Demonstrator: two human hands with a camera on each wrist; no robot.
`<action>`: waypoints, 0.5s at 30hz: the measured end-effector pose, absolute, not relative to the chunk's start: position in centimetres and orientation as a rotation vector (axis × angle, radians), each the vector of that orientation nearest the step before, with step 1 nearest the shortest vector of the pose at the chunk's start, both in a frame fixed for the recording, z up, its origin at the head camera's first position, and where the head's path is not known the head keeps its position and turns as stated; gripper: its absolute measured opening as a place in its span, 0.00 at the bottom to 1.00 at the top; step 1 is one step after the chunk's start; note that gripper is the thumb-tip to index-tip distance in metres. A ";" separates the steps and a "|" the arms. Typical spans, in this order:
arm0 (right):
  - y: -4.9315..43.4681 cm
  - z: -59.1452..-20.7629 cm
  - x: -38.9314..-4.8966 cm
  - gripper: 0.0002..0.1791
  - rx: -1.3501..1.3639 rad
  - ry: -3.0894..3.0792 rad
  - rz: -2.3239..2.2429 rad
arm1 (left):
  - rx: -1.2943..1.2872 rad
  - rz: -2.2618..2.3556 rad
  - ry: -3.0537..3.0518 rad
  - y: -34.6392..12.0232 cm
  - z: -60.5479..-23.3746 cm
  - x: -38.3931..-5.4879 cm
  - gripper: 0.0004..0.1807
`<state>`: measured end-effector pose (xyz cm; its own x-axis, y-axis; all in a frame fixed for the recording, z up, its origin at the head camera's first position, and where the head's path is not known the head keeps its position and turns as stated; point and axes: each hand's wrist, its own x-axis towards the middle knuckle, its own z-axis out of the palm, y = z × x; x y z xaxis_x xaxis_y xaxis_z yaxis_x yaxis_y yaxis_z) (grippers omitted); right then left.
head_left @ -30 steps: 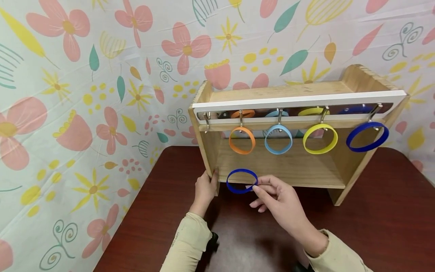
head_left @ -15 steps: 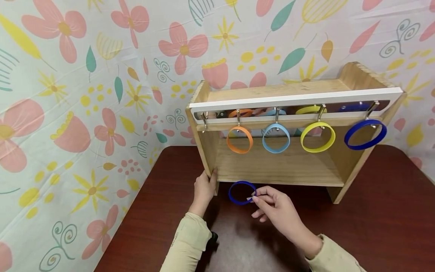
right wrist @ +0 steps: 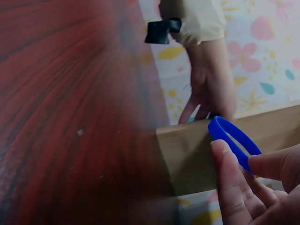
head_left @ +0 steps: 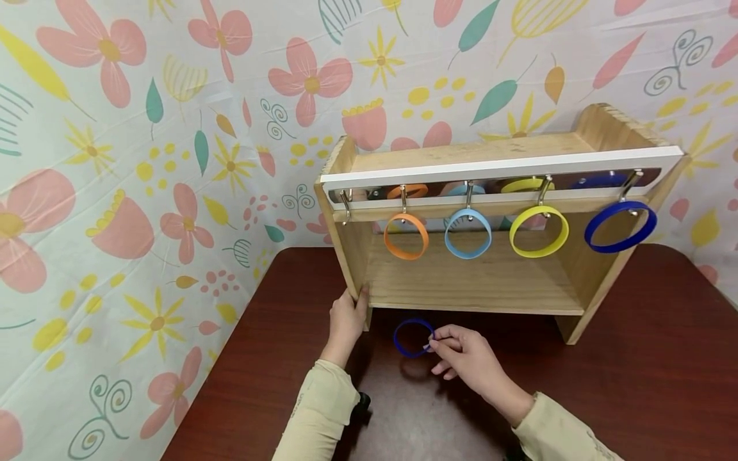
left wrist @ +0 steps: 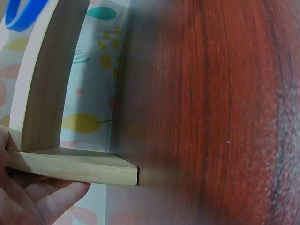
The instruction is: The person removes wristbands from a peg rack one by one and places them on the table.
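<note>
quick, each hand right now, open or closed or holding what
Left hand: closed, holding the wooden shelf low on its left side.
Right hand: closed, pinching a blue ring.

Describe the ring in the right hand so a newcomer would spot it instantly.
Find the wooden shelf on the dark red table. Below its bottom board in the head view, the right hand pinches a dark blue ring. A similarly coloured hanging ring marks the row's right end; only the pinched one is off the hooks.
</note>
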<state>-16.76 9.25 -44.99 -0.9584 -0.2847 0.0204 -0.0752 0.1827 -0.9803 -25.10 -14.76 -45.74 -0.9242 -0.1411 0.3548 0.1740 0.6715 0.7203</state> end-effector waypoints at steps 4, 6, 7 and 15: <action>9.2 -46.0 -17.1 0.12 -0.345 2.275 -1.822 | -0.020 -1.127 -2.505 -14.8 -45.8 -25.1 0.18; 9.2 -46.5 -17.2 0.12 -0.336 2.260 -1.807 | -0.013 -1.125 -2.509 -14.8 -45.8 -25.2 0.18; 9.2 -46.7 -17.3 0.12 -0.332 2.250 -1.804 | -0.011 -1.128 -2.511 -14.8 -45.9 -25.2 0.18; 9.2 -47.7 -17.5 0.13 -0.319 2.212 -1.742 | -0.013 -1.118 -2.505 -14.8 -46.0 -25.3 0.18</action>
<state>-17.49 9.19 -47.73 -0.9284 -0.3575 -0.1013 0.0147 0.2370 -0.9714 -25.29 -14.77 -46.00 -0.9219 -0.1499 0.3573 0.1659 0.6806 0.7136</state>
